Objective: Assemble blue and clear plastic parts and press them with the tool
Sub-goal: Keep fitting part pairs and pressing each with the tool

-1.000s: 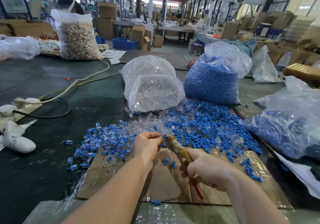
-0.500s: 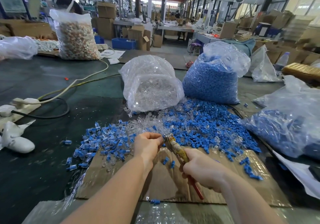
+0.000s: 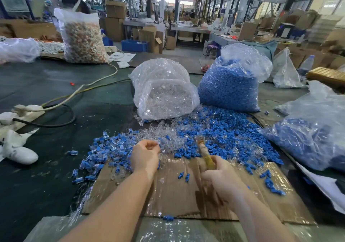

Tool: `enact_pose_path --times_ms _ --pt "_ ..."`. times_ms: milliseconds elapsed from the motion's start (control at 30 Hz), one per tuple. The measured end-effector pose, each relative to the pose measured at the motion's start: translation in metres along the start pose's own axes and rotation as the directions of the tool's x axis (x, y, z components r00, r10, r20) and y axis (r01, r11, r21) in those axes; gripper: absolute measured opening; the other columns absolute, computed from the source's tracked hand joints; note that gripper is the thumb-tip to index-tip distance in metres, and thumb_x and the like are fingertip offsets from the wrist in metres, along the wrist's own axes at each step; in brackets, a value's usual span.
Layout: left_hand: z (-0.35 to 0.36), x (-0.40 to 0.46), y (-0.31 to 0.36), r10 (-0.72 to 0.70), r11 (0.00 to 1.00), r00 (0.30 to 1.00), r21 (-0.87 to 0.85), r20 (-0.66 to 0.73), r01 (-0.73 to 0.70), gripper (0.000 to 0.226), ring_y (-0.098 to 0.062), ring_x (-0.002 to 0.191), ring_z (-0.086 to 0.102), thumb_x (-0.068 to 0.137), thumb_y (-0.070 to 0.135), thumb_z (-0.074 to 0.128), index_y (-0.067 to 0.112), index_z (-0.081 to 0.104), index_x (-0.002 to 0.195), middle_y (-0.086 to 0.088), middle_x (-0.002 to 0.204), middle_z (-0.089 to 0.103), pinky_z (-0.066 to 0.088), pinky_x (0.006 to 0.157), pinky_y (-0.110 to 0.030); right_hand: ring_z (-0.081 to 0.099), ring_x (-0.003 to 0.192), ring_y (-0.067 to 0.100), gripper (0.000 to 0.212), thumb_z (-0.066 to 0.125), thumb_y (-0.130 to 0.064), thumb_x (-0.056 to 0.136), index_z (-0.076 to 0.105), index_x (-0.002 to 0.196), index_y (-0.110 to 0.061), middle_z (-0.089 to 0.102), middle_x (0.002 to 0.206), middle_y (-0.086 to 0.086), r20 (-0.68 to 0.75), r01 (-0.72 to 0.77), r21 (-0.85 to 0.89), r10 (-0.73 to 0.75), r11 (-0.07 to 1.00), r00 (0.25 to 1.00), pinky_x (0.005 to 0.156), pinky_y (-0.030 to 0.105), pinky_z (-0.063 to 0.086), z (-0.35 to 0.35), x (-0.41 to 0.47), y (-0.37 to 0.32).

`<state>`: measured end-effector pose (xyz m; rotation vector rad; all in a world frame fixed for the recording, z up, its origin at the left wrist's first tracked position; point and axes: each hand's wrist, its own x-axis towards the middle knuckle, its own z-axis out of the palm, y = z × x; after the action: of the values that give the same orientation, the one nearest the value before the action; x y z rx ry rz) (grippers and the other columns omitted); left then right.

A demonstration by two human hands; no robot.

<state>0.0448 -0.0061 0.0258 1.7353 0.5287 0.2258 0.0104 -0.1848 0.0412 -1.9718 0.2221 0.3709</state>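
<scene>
Loose pile of blue plastic plugs and clear plastic sleeves (image 3: 214, 129), centre frame, on flat brown cardboard sheet (image 3: 177, 191). Right hand (image 3: 224, 183) grasping yellowed hand-press tool (image 3: 204, 153). Left hand (image 3: 145, 157) curled, contents hidden. Seat part squarely before squeezing.

My only view is head-worn, wide-angle, looking forward and down, close over the hands (image 3: 145, 157) and the surface (image 3: 56, 176), factory hall far beyond.
</scene>
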Motion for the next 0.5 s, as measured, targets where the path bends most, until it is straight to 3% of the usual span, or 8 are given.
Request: enact_pose_path --times_ms 67,133,200,333,500 --pt "-0.013 0.009 -0.006 0.139 0.968 0.987 0.223 -0.083 -0.118 0.010 -0.005 0.065 0.053 0.092 0.016 0.055 0.019 0.063 0.098 0.006 0.085 0.062 0.043 0.058 -0.020 0.054 0.073 0.015 0.023 0.063 -0.012 0.084 0.051 0.103 -0.014 0.057 0.092 0.006 -0.229 0.050 -0.255 -0.111 0.966 0.967 0.066 0.031 0.051 -0.004 0.010 0.009" --pt "-0.026 0.017 -0.011 0.258 0.888 0.954 0.426 -0.149 -0.174 0.013 -0.009 0.067 0.054 0.093 0.025 0.053 0.027 0.065 0.098 0.009 0.083 0.062 0.047 0.073 -0.029 0.050 0.105 0.019 0.041 0.065 -0.036 0.085 0.048 0.118 -0.017 0.054 0.114 0.005 -0.341 -0.055 -0.602 -0.195 0.796 0.920 0.094 0.036 0.043 -0.010 0.016 0.018" --pt "-0.036 0.024 -0.016 0.362 0.776 0.916 0.600 -0.173 -0.193 0.017 -0.015 0.079 0.053 0.093 0.029 0.052 0.032 0.067 0.101 0.006 0.090 0.065 0.037 0.080 -0.033 0.041 0.122 0.021 0.065 0.058 -0.053 0.084 0.036 0.137 -0.021 0.047 0.129 0.006 -0.378 -0.170 -0.773 -0.228 0.612 0.897 0.102 0.037 0.034 -0.015 0.018 0.026" --pt "-0.050 0.036 -0.027 0.417 0.626 0.899 0.760 -0.137 -0.174 0.023 -0.020 0.091 0.047 0.095 0.031 0.049 0.035 0.067 0.109 0.003 0.099 0.062 0.032 0.079 -0.036 0.039 0.124 0.023 0.073 0.045 -0.064 0.086 0.027 0.142 -0.022 0.043 0.133 0.006 -0.387 -0.203 -0.842 -0.297 0.500 0.873 0.102 0.035 0.033 -0.018 0.023 0.042" --pt "-0.050 0.040 -0.027 0.405 0.610 0.905 0.777 -0.133 -0.158 0.025 -0.018 0.097 0.040 0.096 0.031 0.047 0.037 0.065 0.111 0.006 0.102 0.055 0.029 0.083 -0.036 0.041 0.123 0.024 0.073 0.031 -0.067 0.089 0.023 0.145 -0.021 0.044 0.134 0.008 -0.380 -0.211 -0.867 -0.324 0.452 0.867 0.101 0.033 0.035 -0.017 0.026 0.051"
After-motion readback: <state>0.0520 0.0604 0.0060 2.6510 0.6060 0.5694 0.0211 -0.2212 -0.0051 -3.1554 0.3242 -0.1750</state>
